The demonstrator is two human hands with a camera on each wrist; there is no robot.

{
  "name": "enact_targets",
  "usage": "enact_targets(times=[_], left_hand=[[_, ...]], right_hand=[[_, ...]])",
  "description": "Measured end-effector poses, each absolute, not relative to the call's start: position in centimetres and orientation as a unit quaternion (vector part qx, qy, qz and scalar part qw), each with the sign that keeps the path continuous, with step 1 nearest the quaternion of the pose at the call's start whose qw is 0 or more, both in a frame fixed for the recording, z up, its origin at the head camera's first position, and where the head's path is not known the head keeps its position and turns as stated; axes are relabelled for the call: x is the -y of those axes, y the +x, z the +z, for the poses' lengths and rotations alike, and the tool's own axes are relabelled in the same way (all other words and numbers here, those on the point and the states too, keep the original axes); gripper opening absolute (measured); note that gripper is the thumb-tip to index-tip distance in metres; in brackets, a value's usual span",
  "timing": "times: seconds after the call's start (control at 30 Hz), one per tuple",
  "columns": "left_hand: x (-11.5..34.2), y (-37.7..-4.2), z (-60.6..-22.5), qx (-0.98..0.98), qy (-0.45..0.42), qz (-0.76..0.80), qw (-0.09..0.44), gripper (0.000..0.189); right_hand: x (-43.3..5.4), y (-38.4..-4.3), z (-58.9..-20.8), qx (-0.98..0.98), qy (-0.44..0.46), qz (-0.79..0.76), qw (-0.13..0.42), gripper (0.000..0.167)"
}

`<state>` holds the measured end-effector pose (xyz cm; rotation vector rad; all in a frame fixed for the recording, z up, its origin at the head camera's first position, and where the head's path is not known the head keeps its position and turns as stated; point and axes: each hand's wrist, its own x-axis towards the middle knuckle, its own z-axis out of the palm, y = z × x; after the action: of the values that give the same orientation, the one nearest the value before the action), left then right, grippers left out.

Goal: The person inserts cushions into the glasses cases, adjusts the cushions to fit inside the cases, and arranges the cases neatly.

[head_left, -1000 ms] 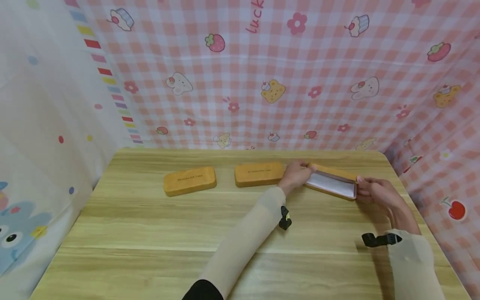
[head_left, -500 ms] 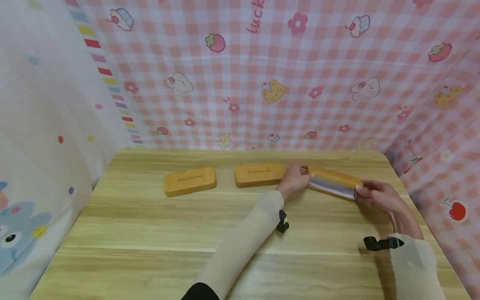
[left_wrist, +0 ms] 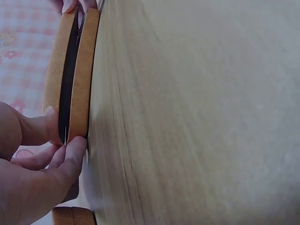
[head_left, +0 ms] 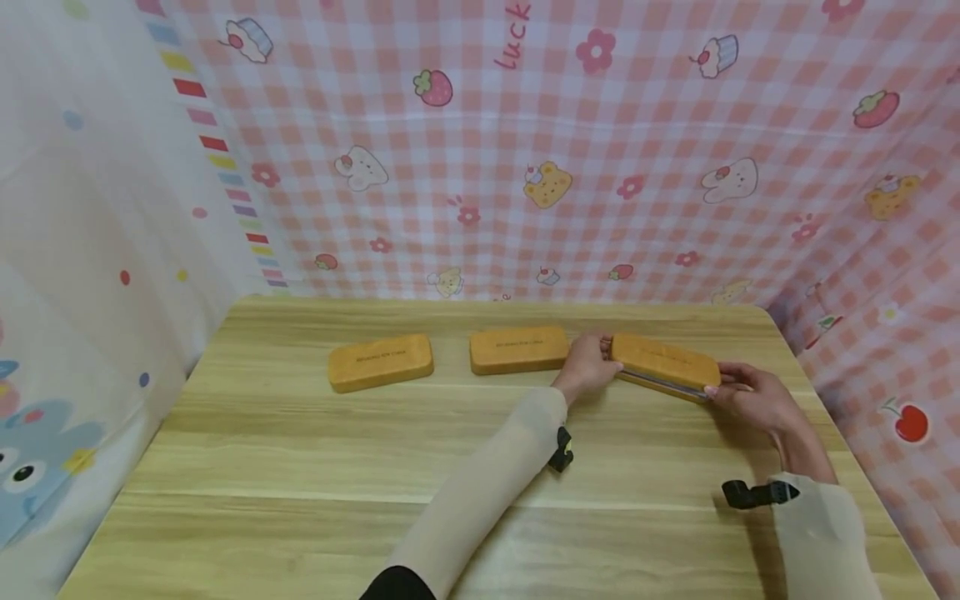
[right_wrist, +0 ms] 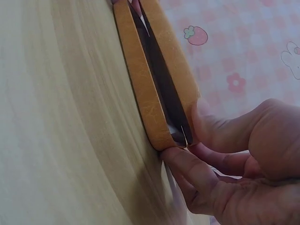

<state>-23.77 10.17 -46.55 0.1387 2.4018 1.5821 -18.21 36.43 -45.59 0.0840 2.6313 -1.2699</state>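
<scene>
A tan glasses case [head_left: 664,358] lies at the back right of the table, its lid lowered so that only a narrow gap shows along the front. My left hand [head_left: 588,365] grips its left end. At the opposite end my right hand [head_left: 759,402] pinches the case, thumb near the front corner. In the left wrist view the lid [left_wrist: 56,70] stands slightly apart from the base [left_wrist: 84,70], a dark lining between them. Thumb on the lid and fingers at the base also show in the right wrist view, where the lid [right_wrist: 171,61] slants over the gap.
Two more tan cases, both closed and with small printed lettering, lie along the back: a middle one [head_left: 517,350] close beside my left hand and a left one [head_left: 381,363]. A pink checked cloth [head_left: 480,208] hangs behind the wooden table [head_left: 300,467].
The lid of the right case has come down from wide open to a narrow gap, hiding the silvery inside. Both hands stay at its ends.
</scene>
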Motion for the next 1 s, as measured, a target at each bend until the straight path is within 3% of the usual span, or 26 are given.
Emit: enact_targets(times=[0.57, 0.83, 1.0], left_hand=[[-10.3, -23.9, -47.0, -0.837, 0.053, 0.534, 0.105, 0.05], [-9.6, -23.4, -46.9, -0.832, 0.086, 0.535, 0.123, 0.042], [-9.0, -22.6, -46.3, -0.839, 0.097, 0.521, 0.12, 0.057]], right_hand=[[-35.2, -18.5, -45.8, -0.912, 0.051, -0.397, 0.087, 0.067], [-35.2, -17.7, -45.9, -0.906, 0.072, -0.405, 0.097, 0.072], [-35.0, -17.1, -45.5, -0.911, 0.067, -0.394, 0.108, 0.078]])
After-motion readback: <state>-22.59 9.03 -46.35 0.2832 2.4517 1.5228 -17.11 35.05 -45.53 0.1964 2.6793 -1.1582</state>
